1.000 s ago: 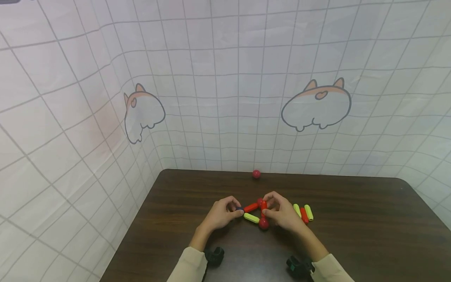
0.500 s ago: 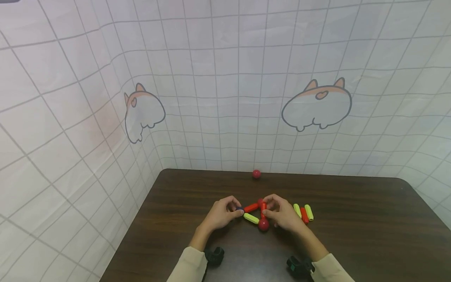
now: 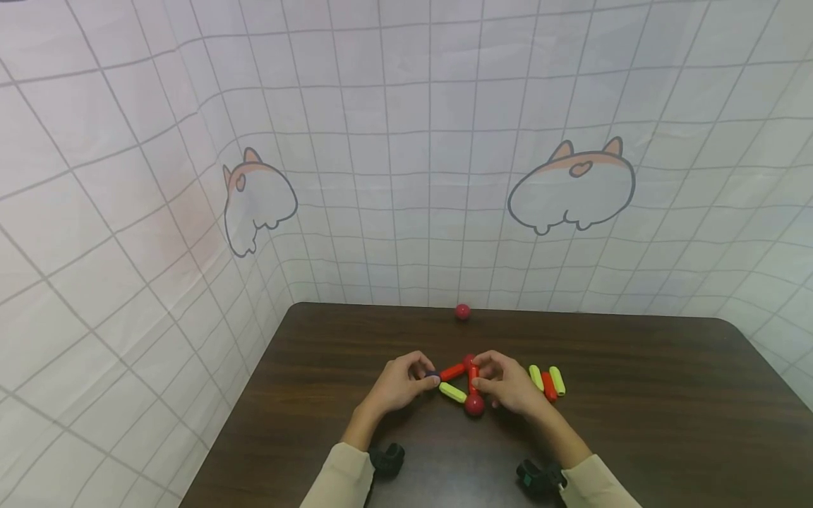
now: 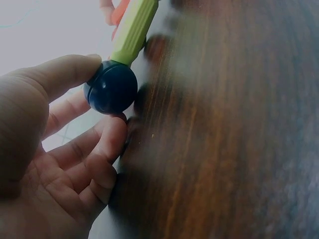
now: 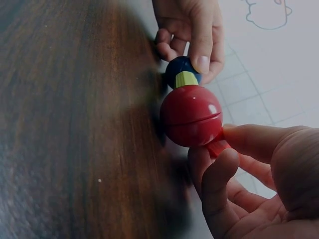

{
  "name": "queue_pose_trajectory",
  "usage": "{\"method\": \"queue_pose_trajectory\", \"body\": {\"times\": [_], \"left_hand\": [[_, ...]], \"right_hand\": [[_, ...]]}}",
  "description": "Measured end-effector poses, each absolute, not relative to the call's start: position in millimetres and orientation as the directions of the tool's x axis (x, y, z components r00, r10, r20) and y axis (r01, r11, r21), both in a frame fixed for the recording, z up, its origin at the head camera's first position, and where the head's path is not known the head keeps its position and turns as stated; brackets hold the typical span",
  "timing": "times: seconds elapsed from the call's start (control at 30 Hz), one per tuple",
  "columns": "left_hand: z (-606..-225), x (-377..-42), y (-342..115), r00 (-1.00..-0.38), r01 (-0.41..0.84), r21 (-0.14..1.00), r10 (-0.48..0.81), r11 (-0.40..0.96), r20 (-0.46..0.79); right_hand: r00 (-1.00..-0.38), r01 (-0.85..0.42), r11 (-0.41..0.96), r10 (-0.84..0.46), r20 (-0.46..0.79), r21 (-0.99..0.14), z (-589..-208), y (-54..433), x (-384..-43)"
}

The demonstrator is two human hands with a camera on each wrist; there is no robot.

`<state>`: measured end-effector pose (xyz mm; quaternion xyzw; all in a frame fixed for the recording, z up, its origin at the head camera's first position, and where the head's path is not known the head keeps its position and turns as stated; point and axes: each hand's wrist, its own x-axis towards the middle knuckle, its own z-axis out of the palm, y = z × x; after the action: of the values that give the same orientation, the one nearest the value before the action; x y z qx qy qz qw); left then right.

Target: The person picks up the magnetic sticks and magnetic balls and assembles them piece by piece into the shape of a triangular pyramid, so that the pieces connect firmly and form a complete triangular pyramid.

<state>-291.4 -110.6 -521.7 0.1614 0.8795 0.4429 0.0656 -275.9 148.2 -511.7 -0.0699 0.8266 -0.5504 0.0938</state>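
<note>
My left hand (image 3: pixel 400 384) pinches a dark blue ball (image 4: pixel 112 88) between thumb and fingers. From that ball a yellow-green rod (image 3: pixel 453 392) runs to a large red ball (image 3: pixel 473 405) on the near side. A red rod (image 3: pixel 452 372) leads from the blue ball to another red ball (image 3: pixel 468 360) farther back, partly hidden. My right hand (image 3: pixel 511 386) grips a second red rod (image 3: pixel 473 379), which spans between the two red balls on the right. Together the pieces outline a triangle low over the dark wooden table. In the right wrist view, the near red ball hides most of the yellow-green rod.
Just right of my right hand lie two yellow-green rods (image 3: pixel 557 381) with a red rod (image 3: pixel 549 387) between them. A loose red ball (image 3: pixel 463 312) sits at the table's (image 3: pixel 635 395) far edge. A white gridded cloth (image 3: pixel 406 176) hangs behind and at the sides.
My right hand has shifted slightly nearer to me, and the far end of its red rod has moved slightly nearer and left. My left hand keeps its pinch on the blue ball.
</note>
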Motion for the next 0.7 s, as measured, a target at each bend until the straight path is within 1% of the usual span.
{"method": "queue_pose_trajectory", "body": {"times": [0.7], "left_hand": [[-519.6,-289.9,-110.0,-0.943,0.223,0.798,0.331,0.560,0.030]], "right_hand": [[-0.966,-0.013,0.407,-0.241,-0.094,-0.913,-513.6,150.3,-276.4]]}}
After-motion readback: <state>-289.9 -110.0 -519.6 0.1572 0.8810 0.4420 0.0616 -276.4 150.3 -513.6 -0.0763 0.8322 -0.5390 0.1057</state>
